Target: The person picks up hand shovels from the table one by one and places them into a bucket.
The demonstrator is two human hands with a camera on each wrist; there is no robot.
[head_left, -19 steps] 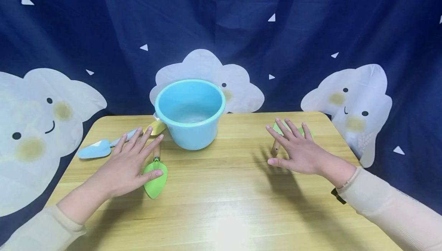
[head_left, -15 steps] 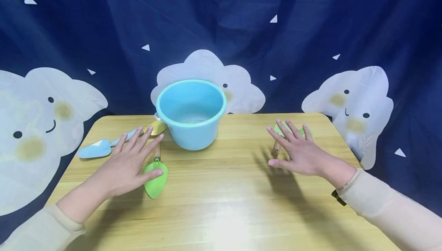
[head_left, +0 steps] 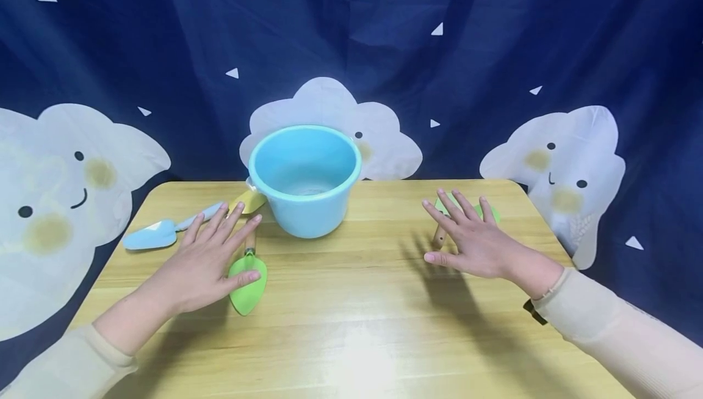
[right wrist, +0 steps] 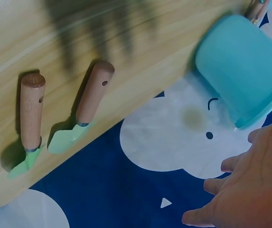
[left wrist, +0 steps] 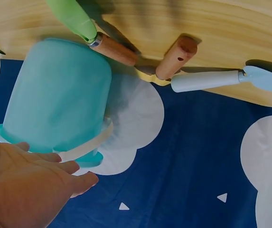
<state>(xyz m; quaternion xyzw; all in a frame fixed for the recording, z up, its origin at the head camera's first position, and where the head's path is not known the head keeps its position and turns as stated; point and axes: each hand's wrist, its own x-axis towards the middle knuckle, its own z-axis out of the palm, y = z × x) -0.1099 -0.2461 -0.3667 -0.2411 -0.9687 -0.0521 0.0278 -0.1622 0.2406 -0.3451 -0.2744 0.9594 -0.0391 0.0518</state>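
Note:
My left hand (head_left: 200, 271) hangs over the table's left side with fingers spread, holding nothing. Under its thumb side lies a green trowel (head_left: 248, 286) with a wooden handle (left wrist: 117, 50). A light blue trowel (head_left: 151, 235) lies beyond its fingers, and a yellow-headed tool (head_left: 251, 201) touches or nearly touches the bucket; its wooden handle (left wrist: 177, 58) shows in the left wrist view. Spread the same way, my right hand (head_left: 478, 243) is above two small green-headed tools with wooden handles, one nearer the bucket (right wrist: 95, 92) and one farther right (right wrist: 32, 111).
A light blue bucket (head_left: 310, 216) stands upright at the table's back, left of centre, its white handle (left wrist: 90, 142) hanging down. Behind the wooden table (head_left: 340, 307) hangs a dark blue curtain (head_left: 467, 69) with white clouds and triangles.

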